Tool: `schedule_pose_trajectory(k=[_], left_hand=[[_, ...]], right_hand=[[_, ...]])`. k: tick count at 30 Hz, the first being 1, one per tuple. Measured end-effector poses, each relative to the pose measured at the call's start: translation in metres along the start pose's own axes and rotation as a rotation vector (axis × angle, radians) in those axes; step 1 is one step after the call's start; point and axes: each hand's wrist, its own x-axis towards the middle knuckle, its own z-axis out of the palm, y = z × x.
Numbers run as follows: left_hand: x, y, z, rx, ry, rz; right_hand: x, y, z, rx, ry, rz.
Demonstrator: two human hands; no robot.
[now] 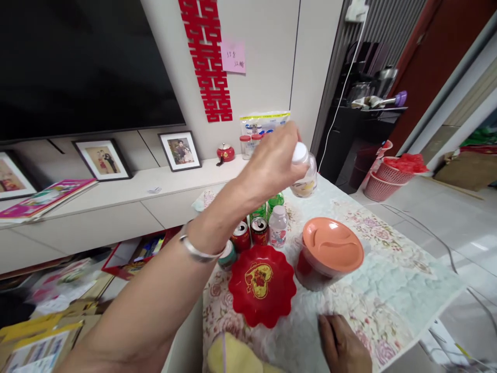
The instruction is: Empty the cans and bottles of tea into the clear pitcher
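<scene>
My left hand [277, 158] is raised over the back of the table, its fingers closed on a clear bottle [305, 178] with a white cap. My right hand [344, 344] rests on the cloth near the front edge, fingers curled; whether it holds anything is hidden. Between them stand a red scalloped dish [262, 286] and a container with an orange lid [333, 243]. Behind the dish, cans [259, 230], a small capped bottle [278, 226] and green bottles [276, 200] stand close together. A yellow cloth item [233, 355] lies at the near edge.
On the white cabinet [149, 199] stand framed photos [180, 151], a red pot [225, 153] and red-lidded jars [246, 147]. A television [85, 67] hangs above. Boxes [42, 344] lie at lower left; pink baskets [392, 176] stand on the floor at right.
</scene>
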Motion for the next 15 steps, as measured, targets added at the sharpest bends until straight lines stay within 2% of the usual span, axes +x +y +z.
schedule_pose_trajectory(k=[3, 5, 7, 11, 15], left_hand=[[-0.044, 0.005, -0.033, -0.079, 0.026, 0.008], [-0.080, 0.006, -0.037, -0.108, 0.018, 0.009], [-0.116, 0.003, -0.025, -0.099, -0.059, 0.008], [-0.177, -0.005, 0.019, -0.061, -0.262, -0.109], [-0.216, -0.008, 0.056, -0.124, -0.311, -0.299]], right_hand=[[0.003, -0.005, -0.005, 0.001, 0.002, 0.009], [0.007, -0.007, -0.009, 0.015, -0.017, 0.013], [0.010, -0.010, -0.013, 0.040, -0.033, 0.021], [0.013, -0.018, -0.022, 0.135, -0.079, 0.034], [0.017, -0.044, -0.029, 0.230, -0.124, 0.045]])
